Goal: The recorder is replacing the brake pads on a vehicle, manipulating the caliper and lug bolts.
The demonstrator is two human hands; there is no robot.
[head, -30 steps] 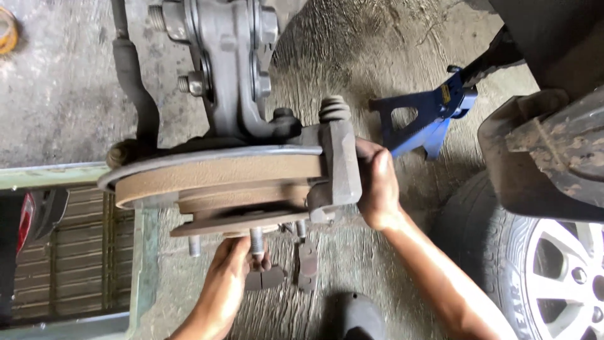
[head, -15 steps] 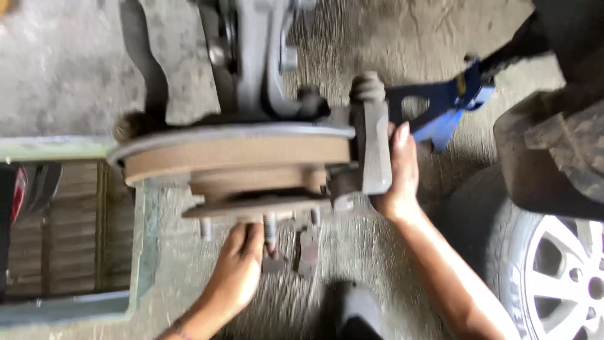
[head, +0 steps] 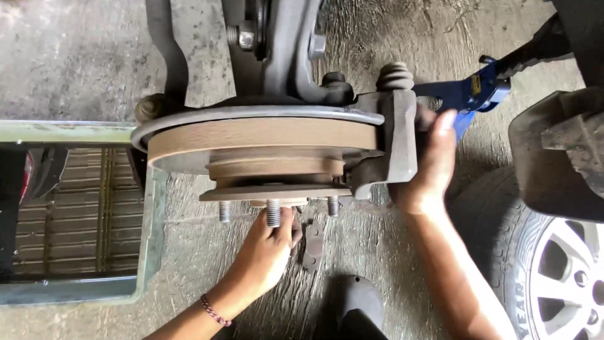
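Concrete floor (head: 75, 56), stained and cracked, with a green-framed grate (head: 75, 208) at left. Rusty brake disc (head: 264, 135) sits mid-scene on its hub. My left hand (head: 267, 249) reaches up under the hub, fingers closed around a wheel stud (head: 273, 213). My right hand (head: 431, 160) wraps the grey brake caliper (head: 399, 141) at the disc's right edge. Blue jack stand (head: 469, 94) far right; tyre with alloy wheel (head: 553, 277) near right.

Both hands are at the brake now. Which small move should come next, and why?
Probably steady the hub and ease the caliper along the disc. The right hand already grips the caliper, which straddles the disc's edge, and the left hand holds a stud under the hub, so the disc is braced.
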